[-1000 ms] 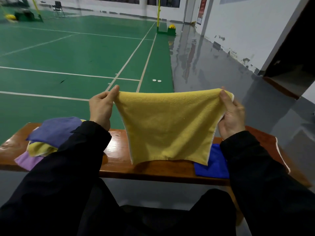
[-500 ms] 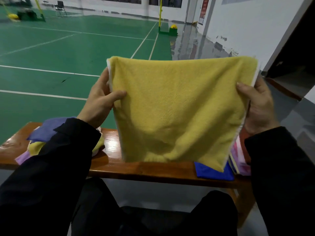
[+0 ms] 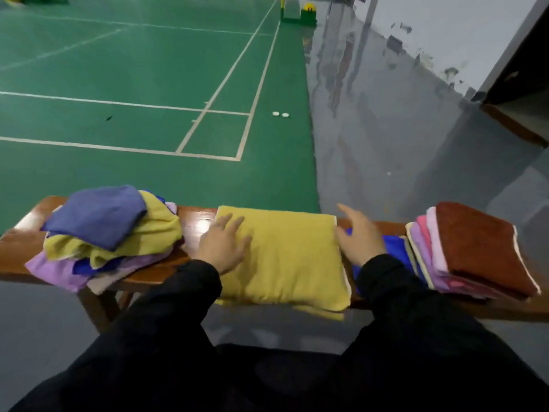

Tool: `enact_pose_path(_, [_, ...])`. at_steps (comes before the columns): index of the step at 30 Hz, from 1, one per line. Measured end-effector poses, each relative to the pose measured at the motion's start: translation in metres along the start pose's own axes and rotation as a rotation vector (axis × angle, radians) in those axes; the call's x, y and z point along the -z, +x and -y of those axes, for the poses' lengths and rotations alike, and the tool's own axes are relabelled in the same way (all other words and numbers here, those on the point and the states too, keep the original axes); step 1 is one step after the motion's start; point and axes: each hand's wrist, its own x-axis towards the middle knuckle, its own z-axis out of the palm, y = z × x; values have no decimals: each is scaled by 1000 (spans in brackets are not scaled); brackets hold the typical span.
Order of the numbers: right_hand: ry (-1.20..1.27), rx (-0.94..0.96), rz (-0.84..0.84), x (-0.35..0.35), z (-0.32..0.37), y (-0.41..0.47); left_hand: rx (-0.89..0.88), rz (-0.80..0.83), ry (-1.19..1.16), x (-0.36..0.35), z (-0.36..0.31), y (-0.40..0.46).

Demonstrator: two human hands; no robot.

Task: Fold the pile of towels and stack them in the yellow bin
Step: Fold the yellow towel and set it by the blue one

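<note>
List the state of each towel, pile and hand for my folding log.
yellow towel: laid flat on the bench.
left hand: open, on the yellow towel.
right hand: open, at its right edge.
unfolded pile: crumpled, left.
folded stack: right, brown on top.
blue towel: partly covered.

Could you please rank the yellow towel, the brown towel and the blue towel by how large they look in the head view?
1. Yellow towel, spread across the bench.
2. Brown towel, folded on top of the right-hand stack.
3. Blue towel; it is mostly hidden under the right hand, so its true size is unsure.
</note>
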Motion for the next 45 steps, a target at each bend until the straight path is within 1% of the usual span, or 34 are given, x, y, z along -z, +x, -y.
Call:
enact_pose_path(1, [-178, 91, 125, -25, -11, -17, -19, 129, 103, -22, 6, -15])
enact_pose_path(2, [-328, 163, 242, -45, -18, -35, -26, 222, 194, -40, 12, -26])
enact_pose_path(3, [-446, 197, 322, -61, -24, -49, -30, 250, 261, -52, 17, -34])
enact_pose_path(4, [-531, 211, 342, -73, -34, -56, -31, 241, 299, -58, 21, -36])
enact_pose_path(6, [-585, 205, 319, -81, -44, -56, -32, 225, 323, -57, 26, -33])
enact_pose_path(14, [-585, 86, 278, -86, -33, -23, -4, 252, 343, -56, 18, -1])
enact_pose_path(23, [-565, -21, 261, -93, -29, 18, -5, 207, 317, -53, 14, 45])
enact_pose_path(24, [-576, -8, 242, -92, -26, 16, -21, 187, 318, -52, 13, 42])
enact_pose_path(25, [-568, 32, 206, -91, -24, 11, -73, 131, 310, -52, 13, 35])
enact_pose_path(26, [-531, 114, 150, -90, -23, 3, -172, 33, 287, -52, 13, 23])
enact_pose_path(28, [-396, 326, 55, -88, -26, -19, -427, -144, 194, -55, 22, -2])
enact_pose_path(29, [-343, 409, 26, -89, -31, -31, -517, -169, 129, -56, 28, -14])
enact_pose_path(30, [-312, 463, 25, -89, -38, -40, -564, -154, 85, -55, 34, -23])
enact_pose_path(31, [-300, 478, 47, -89, -44, -47, -577, -132, 67, -54, 39, -31])
enact_pose_path(33, [-304, 449, 65, -87, -54, -53, -560, -122, 65, -51, 48, -39])
enact_pose_path(35, [-362, 456, 14, -85, -59, -53, -572, -135, 56, -44, 51, -42])
enact_pose_path(38, [-452, 574, -77, -82, -61, -51, -624, -132, 71, -35, 57, -42])
enact_pose_path(40, [-500, 654, -112, -78, -59, -49, -629, -119, 109, -32, 61, -39])
enact_pose_path(41, [-515, 661, -116, -77, -58, -47, -622, -121, 136, -32, 63, -37])
enact_pose_path(43, [-528, 636, -102, -78, -56, -45, -604, -110, 211, -33, 63, -34])
enact_pose_path(45, [-511, 559, -64, -79, -54, -44, -595, -96, 267, -35, 60, -34])
